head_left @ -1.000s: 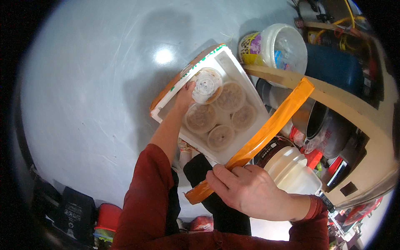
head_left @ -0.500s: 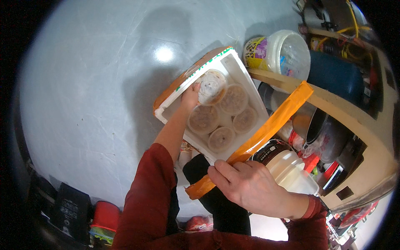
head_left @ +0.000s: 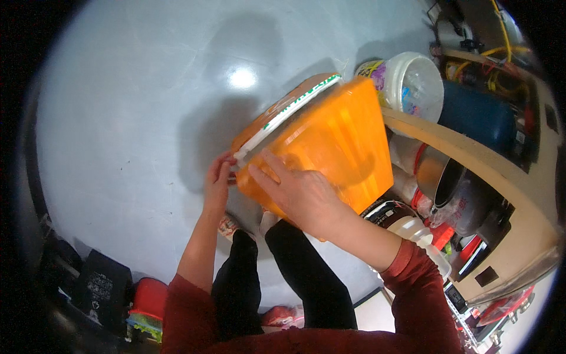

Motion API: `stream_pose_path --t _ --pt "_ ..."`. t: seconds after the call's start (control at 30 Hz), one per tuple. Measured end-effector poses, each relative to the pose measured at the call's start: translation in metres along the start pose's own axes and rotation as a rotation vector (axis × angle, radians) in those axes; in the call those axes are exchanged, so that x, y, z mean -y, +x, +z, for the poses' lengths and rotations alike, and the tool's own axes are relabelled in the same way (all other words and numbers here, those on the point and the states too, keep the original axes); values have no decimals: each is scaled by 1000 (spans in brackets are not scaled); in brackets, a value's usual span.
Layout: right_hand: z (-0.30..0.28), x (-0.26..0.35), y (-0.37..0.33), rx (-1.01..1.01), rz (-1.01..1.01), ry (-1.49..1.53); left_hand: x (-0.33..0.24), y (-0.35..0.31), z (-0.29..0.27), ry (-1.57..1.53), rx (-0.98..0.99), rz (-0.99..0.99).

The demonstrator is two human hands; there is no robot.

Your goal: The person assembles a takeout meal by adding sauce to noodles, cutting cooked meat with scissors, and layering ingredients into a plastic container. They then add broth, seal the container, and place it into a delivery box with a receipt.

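Observation:
An orange-covered lid (head_left: 348, 135) lies tilted over a white foam box (head_left: 282, 115) with brown tape on its outer side. A dark gap shows along the box's far-left rim; the lid hides the round tubs inside. My left hand (head_left: 218, 180) grips the box's left corner, its fingers curled at the rim beside the lid's edge. On top of the lid, near its left corner, rests my right hand (head_left: 303, 194), with the fingers stretched out and apart over the orange surface.
A white bucket (head_left: 415, 88) holding plastic bags stands beyond the lid. On the right, a wooden shelf (head_left: 466, 147) holds pots and bags, with pale tubs (head_left: 413, 230) in front. A black box (head_left: 103, 289) and red container (head_left: 148, 298) sit at lower left. My legs (head_left: 306, 271) are close by.
The orange lid has swung from edge-on to lying over the box, covering the tubs. My left hand has left the inside for the box's corner. My right hand has moved up-left onto the lid.

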State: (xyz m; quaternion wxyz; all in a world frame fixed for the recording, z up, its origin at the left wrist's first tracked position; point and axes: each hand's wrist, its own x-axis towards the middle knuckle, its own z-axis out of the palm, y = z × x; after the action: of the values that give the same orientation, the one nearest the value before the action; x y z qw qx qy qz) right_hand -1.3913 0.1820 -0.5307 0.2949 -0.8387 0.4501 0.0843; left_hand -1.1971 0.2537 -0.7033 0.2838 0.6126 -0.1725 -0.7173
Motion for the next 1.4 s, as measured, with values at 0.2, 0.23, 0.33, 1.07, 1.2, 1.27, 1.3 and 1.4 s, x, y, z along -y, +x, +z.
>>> stream_pose_path --t 0.2,0.23,0.33,1.07,1.2,1.27,1.3,1.4 --pt "12 28 -40 123 104 328 -15 4 20 976 -234 637" --pt "13 33 -48 153 130 344 -14 11 31 1033 -195 712" --pt "19 40 -65 88 238 563 -8 23 49 1239 -177 648" --pt "-318 304 -30 190 75 908 -378 -429 -125 -109 184 438" --pt "-362 382 8 282 -5 851 -415 -497 -176 -272 104 453" --pt "-381 412 35 362 -62 926 -433 -520 -206 -245 10 527" --pt "-389 428 53 385 -148 975 -443 -530 -226 -239 -44 548" --pt "-408 485 120 449 -355 819 -465 -558 -289 -301 -71 643"
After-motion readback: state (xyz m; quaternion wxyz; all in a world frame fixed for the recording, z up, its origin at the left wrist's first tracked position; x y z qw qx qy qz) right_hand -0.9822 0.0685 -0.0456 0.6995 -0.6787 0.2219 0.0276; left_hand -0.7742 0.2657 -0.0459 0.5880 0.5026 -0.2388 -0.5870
